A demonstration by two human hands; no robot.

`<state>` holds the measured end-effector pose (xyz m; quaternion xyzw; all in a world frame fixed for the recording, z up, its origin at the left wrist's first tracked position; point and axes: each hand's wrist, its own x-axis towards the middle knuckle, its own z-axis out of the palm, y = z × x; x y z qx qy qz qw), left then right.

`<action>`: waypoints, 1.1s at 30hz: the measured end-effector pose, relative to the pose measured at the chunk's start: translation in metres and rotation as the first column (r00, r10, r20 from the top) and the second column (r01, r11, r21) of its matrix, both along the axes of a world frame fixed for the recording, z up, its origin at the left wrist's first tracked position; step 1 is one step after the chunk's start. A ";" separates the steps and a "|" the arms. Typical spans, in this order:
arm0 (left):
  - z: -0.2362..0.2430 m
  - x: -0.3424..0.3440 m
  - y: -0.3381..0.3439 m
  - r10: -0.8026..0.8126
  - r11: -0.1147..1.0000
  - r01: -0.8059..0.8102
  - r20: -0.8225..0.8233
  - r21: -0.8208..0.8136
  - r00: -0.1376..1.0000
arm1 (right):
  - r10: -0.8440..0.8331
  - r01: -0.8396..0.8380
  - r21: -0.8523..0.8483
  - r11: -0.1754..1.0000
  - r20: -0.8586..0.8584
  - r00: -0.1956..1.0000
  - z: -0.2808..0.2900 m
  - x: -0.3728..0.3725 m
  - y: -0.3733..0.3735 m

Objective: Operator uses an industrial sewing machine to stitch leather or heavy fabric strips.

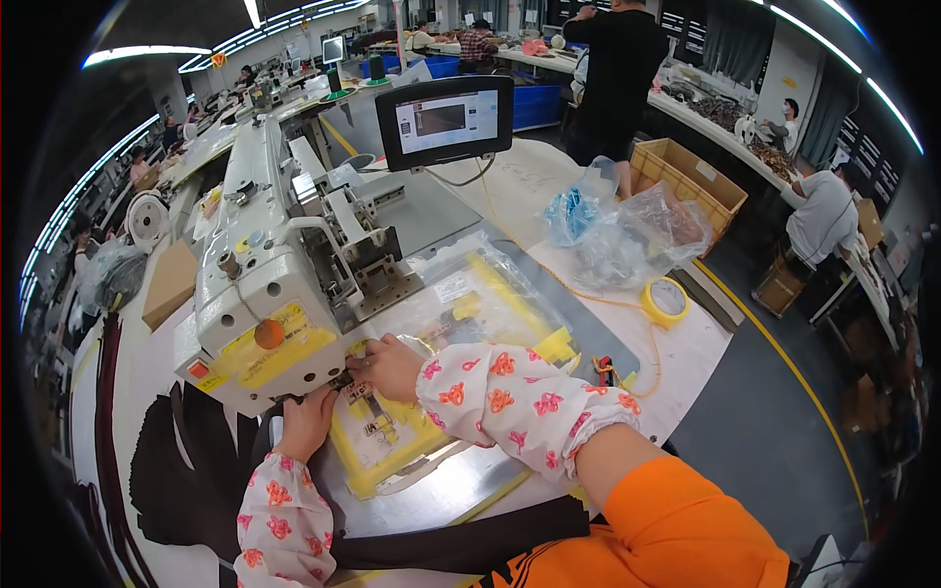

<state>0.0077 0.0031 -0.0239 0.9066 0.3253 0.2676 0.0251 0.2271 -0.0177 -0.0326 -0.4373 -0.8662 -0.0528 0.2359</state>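
Observation:
Both hands are close together under the head of a white sewing machine [245,294]. My right hand [390,368] has its fingers bent and pressed together near the needle area; what they pinch is hidden. My left hand [304,427] lies at the machine's lower front edge beside dark fabric [191,480], its fingertips mostly hidden. Beneath my right hand and forearm lies a clear plastic sewing template [456,289] edged with yellow tape. Small pieces with yellow tape sit on it near my wrist. Printed white sleeve covers are on both forearms.
A screen [444,122] stands behind the machine. To the right are a tape roll [666,301], crumpled clear plastic bags [637,230], a cardboard box [688,186] and small red-handled snips [605,370]. A dark strip of fabric [461,537] runs along the front edge. A person in black [618,78] stands beyond.

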 end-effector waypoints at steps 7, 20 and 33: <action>-0.019 0.005 0.005 0.149 0.989 -0.148 -0.073 0.009 0.986 | -0.036 0.038 0.045 0.998 -0.039 0.999 -0.004 0.000 -0.008; 0.012 0.010 -0.016 -0.060 0.969 0.115 -0.240 0.220 0.969 | 0.072 -0.082 -0.059 0.995 -0.150 0.986 0.000 -0.003 -0.017; 0.009 0.008 -0.007 -0.119 0.973 0.143 -0.138 0.183 0.983 | 0.044 -0.040 0.038 0.998 -0.110 0.993 0.005 -0.007 -0.012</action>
